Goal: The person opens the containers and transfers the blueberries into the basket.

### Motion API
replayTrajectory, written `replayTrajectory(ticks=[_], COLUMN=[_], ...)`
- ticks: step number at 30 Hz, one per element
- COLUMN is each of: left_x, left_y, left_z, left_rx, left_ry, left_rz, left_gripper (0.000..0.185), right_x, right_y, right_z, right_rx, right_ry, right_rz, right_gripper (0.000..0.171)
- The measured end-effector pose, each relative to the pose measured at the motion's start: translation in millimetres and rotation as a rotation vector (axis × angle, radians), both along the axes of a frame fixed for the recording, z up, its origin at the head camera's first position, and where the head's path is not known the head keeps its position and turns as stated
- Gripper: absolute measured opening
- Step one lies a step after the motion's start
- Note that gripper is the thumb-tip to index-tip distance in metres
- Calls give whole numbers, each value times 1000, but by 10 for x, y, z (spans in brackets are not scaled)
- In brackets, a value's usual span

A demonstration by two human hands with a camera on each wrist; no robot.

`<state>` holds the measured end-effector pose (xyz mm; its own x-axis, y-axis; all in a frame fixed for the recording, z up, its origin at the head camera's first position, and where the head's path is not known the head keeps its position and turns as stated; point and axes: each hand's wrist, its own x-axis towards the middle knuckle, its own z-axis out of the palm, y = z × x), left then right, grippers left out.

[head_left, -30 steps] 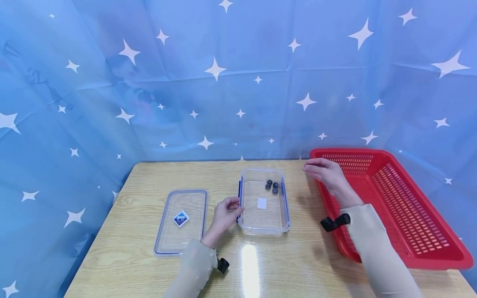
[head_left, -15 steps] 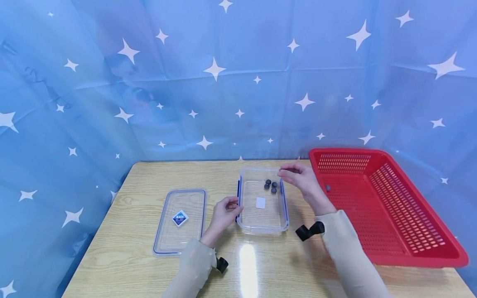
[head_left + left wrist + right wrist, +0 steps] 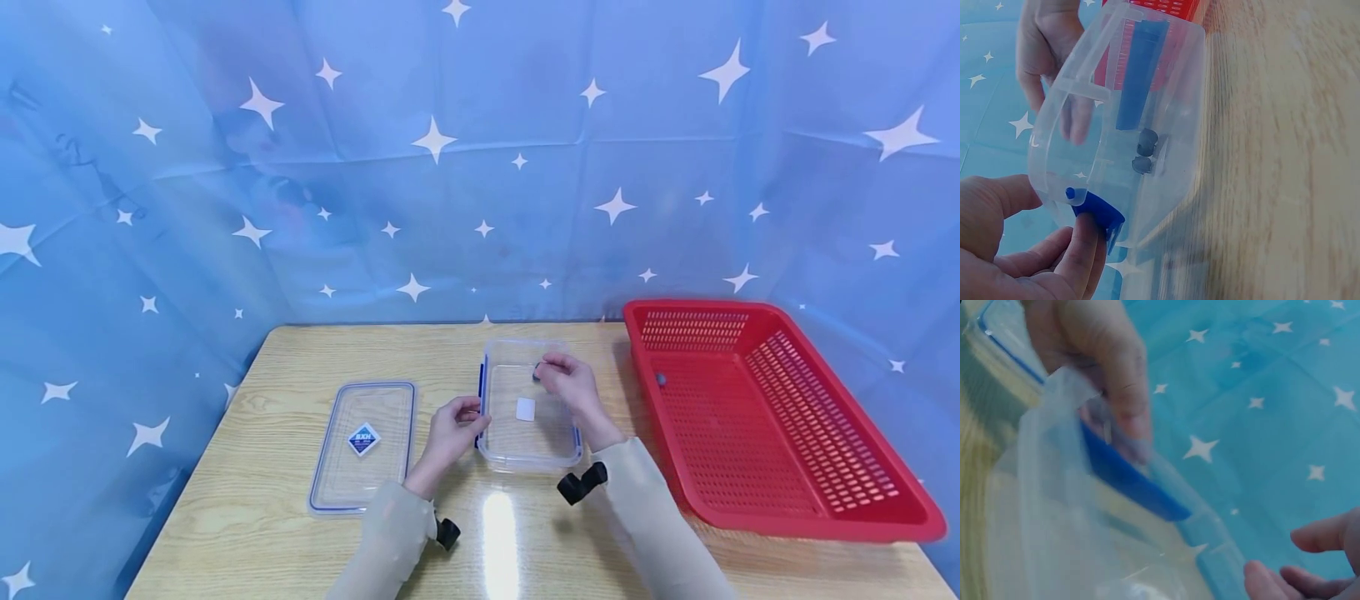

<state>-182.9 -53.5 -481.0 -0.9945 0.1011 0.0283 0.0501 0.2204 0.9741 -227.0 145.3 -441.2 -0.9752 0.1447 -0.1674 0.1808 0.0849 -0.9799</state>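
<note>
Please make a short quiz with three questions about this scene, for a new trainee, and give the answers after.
1. True or false: the lid is clipped onto the clear container.
2. Which hand reaches into the container, over the small dark balls?
A. the left hand
B. the right hand
C. neither hand
3. Fill in: one small dark ball lies inside the red ____.

Key:
1. False. The lid lies flat on the table, to the left of the container.
2. B. The right hand is inside; the left hand holds the container's left side at the blue clip.
3. basket
</note>
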Motion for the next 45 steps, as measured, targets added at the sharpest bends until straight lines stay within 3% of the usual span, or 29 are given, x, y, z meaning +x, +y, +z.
replayTrajectory(ticks=[2, 10, 21, 29, 45], left_x=[-49, -61, -48, -56, -50], left_y=[-7, 2, -15, -18, -17], left_z=[-110, -139, -114, -105, -106], left_rx=[4, 24, 11, -7, -13], left_ry=[-2, 3, 2, -15, -11], left_rz=[2, 5, -2, -2, 2], left_gripper=[37, 36, 38, 35, 35], right_x=[-10, -45, -163, -238, -229], right_y=[-24, -76, -111, -115, -150], right_z=[-57, -146, -199, -248, -320], right_rx=[10, 105, 204, 283, 320], right_ry=[-15, -58, -164, -165, -181], right_rz=[12, 21, 91, 143, 188], right_gripper=[37, 45, 51, 48, 42])
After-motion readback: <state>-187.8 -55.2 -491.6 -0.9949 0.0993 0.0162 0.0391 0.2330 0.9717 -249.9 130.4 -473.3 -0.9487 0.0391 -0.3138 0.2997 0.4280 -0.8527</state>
